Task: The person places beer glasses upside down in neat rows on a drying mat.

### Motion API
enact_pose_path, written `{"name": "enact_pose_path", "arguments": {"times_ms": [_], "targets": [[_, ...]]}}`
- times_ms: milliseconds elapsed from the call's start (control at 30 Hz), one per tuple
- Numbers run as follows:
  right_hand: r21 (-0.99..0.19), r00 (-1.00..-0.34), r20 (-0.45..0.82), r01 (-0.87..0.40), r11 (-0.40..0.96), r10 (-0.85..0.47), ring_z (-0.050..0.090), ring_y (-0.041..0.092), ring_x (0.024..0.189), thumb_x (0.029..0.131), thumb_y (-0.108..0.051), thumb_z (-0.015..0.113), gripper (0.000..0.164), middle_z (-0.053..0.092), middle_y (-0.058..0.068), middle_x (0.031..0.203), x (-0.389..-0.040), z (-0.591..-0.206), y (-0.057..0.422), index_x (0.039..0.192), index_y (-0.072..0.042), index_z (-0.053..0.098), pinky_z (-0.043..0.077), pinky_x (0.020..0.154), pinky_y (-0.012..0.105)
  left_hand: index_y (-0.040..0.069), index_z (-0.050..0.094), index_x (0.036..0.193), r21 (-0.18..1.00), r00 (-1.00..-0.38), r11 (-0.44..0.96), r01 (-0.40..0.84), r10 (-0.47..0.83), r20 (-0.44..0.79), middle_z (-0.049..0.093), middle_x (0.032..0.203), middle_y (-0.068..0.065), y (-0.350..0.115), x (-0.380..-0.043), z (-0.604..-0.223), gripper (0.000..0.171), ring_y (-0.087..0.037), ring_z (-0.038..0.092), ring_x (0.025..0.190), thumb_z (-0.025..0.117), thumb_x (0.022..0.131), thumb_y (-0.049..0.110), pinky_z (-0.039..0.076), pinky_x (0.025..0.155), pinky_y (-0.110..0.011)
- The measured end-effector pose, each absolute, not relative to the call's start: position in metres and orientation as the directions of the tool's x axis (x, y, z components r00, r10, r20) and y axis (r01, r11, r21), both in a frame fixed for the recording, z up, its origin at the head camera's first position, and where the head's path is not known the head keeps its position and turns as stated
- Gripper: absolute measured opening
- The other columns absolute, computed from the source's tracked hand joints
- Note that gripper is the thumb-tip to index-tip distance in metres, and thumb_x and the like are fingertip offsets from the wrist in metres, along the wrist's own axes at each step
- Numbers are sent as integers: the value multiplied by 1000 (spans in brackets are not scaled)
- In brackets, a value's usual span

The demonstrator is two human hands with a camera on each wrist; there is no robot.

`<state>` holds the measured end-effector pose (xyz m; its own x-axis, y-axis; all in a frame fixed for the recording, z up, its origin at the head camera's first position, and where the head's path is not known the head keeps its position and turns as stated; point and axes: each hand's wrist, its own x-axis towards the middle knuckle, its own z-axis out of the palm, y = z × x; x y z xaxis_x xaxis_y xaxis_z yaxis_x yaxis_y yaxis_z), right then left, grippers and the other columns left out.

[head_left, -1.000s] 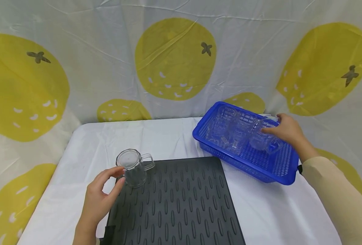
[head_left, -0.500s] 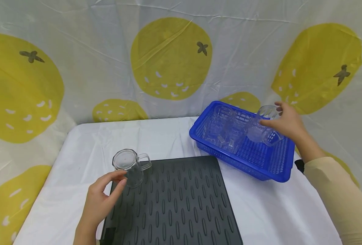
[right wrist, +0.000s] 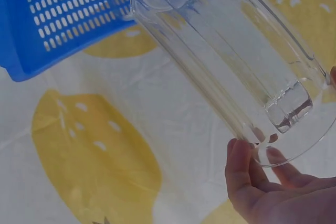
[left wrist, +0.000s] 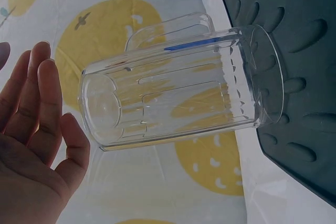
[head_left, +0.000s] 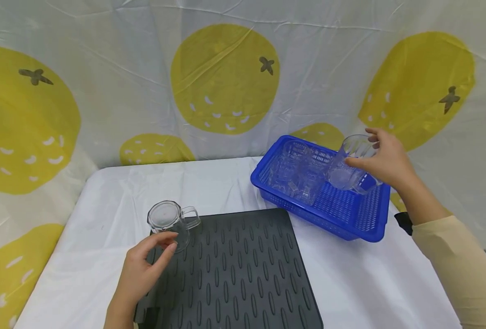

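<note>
Right hand (head_left: 387,159) is gripping tilted mug (head_left: 343,172) over blue basket (head_left: 304,211); left hand (head_left: 141,270), fingers loose, is hovering beside inverted mug (head_left: 165,216).

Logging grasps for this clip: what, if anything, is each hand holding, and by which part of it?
The right hand holds a clear glass mug near its rim. The left hand holds nothing.

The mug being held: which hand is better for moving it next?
Probably the right hand: it grips the held mug near its rim, at the basket. The left hand holds nothing and is beside another mug on the mat, so it would likely need to reach across.
</note>
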<state>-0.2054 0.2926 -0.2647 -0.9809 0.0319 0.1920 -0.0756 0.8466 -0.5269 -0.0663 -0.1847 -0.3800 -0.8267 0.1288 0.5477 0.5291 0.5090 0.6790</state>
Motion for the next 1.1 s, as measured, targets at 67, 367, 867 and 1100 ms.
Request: {"name": "enact_pose_path", "arguments": {"times_ms": [67, 367, 867, 1100], "targets": [[-530, -980, 196, -72, 845, 39, 34, 48, 116, 76, -43, 72, 97, 35, 30, 133, -201, -260, 290, 146, -5, 18, 35, 85, 65, 3, 65, 102, 684, -830, 505, 527, 133, 542, 65, 90, -4, -184, -66, -379, 26, -8, 56, 79, 64, 79, -10, 41, 74, -15], [-559, -978, 203, -82, 825, 41, 35, 44, 116, 76, -42, 73, 96, 36, 26, 133, -188, -245, 275, 147, -10, 18, 36, 85, 61, 2, 66, 100, 653, -787, 472, 592, 163, 595, 65, 86, -4, -182, -73, -386, 30, -8, 57, 78, 67, 74, -13, 42, 73, -16], [-631, -971, 221, -215, 745, -93, 42, 34, 110, 74, -36, 77, 86, 44, 15, 126, -157, -236, 225, 143, -16, 29, 38, 83, 48, 15, 64, 109, 668, -800, 449, 593, 236, 552, 63, 94, 6, -182, -88, -410, 31, -7, 57, 84, 67, 82, 1, 44, 74, -18], [-665, -956, 259, -280, 693, -137, 44, 28, 108, 72, -27, 80, 81, 47, 9, 121, -152, -240, 209, 139, -18, 35, 37, 87, 43, 16, 64, 108, 663, -789, 434, 610, 255, 559, 63, 96, 6, -178, -90, -411, 30, -7, 56, 84, 67, 82, 1, 44, 74, -19]]}}
